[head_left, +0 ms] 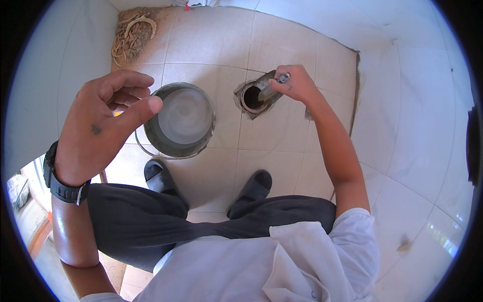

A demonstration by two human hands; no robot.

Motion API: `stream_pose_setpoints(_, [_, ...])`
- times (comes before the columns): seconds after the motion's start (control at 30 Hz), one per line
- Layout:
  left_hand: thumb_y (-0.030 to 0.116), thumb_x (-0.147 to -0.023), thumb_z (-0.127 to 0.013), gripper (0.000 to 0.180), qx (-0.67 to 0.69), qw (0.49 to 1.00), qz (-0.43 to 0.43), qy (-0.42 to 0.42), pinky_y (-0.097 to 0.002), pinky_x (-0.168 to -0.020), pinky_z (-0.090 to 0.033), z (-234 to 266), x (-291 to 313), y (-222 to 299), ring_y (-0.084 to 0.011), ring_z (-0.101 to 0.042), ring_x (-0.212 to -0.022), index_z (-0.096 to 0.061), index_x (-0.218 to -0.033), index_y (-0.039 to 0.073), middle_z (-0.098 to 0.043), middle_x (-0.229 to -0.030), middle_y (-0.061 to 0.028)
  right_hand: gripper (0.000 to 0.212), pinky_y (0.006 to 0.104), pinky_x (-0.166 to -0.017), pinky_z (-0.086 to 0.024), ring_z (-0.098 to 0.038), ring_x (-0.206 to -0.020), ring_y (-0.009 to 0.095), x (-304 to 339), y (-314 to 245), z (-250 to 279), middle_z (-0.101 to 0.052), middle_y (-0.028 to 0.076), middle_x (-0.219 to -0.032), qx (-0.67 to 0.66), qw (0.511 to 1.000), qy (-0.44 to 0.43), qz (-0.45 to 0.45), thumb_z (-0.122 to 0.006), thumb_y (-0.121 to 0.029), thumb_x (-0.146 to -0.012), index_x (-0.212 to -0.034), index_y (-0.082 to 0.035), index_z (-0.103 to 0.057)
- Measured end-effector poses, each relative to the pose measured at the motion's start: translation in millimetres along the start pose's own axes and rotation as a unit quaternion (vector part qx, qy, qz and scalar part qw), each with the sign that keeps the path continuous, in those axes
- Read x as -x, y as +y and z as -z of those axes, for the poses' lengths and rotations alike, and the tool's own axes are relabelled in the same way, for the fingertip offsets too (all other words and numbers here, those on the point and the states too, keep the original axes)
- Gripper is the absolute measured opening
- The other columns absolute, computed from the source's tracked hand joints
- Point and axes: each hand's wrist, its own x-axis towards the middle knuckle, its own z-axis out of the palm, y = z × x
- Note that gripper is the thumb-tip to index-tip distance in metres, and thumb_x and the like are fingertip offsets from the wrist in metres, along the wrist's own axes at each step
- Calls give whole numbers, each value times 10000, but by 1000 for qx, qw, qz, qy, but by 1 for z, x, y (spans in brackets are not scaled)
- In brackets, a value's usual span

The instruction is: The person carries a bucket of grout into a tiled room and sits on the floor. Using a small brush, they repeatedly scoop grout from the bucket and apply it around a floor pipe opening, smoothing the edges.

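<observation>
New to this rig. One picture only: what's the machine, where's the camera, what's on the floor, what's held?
No machine: a person works bare-handed. The single picture comes from a fisheye camera worn on the head, looking down, so straight edges bend near the rim; its left is the person's left. On the tiled floor stands a bucket with pale, cloudy contents, and right of it is a round hole. The right hand holds a tool at the hole; its kind is unclear. The left hand shows nothing held.

A tiled room, probably a bathroom under construction: pale floor [271, 171], glossy walls [417, 90], exposed pipe mouth [252, 97] in a rough-cut hole, corner debris [132, 43].
</observation>
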Motion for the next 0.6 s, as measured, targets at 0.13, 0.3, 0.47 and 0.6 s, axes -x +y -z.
stream_pose_setpoints(0.13, [336, -946, -777, 484, -2, 1000, -7, -2, -378, -919, -546, 1, -1, -3, -242, -707, -1002, -677, -1226, -46, -741, -1064, -179, 257, 457, -676, -533, -643, -728, 384, 5, 22, -5, -678, 177, -784, -6, 998, 30, 64, -779, -251, -792, -828, -23, -668])
stream_pose_setpoints(0.3, [334, -950, -773, 470, 3, 1000, -20, 2, -379, -922, -542, -1, -4, -2, -238, -700, -995, -682, -1209, -48, -734, -1050, -174, 200, 465, -653, -529, -641, -731, 364, 22, 23, -27, -635, 143, -763, 76, 981, 26, 178, -772, -192, -787, -789, -55, -627])
stream_pose_setpoints(0.47, [347, -944, -779, 477, 15, 999, -42, -10, -390, -934, -537, -4, -11, -2, -245, -694, -997, -687, -1199, -46, -728, -1040, -172, 194, 469, -656, -533, -641, -717, 370, 35, 0, -46, -624, 130, -743, 89, 969, -56, 221, -769, -167, -769, -765, -59, -608])
stream_pose_setpoints(0.6, [351, -937, -787, 475, 2, 999, -49, 0, -392, -942, -532, -7, -11, -4, -246, -692, -995, -693, -1190, -41, -726, -1042, -170, 224, 439, -660, -536, -650, -724, 378, 24, -11, -29, -645, 155, -744, 52, 979, -58, 190, -782, -180, -759, -755, -28, -617])
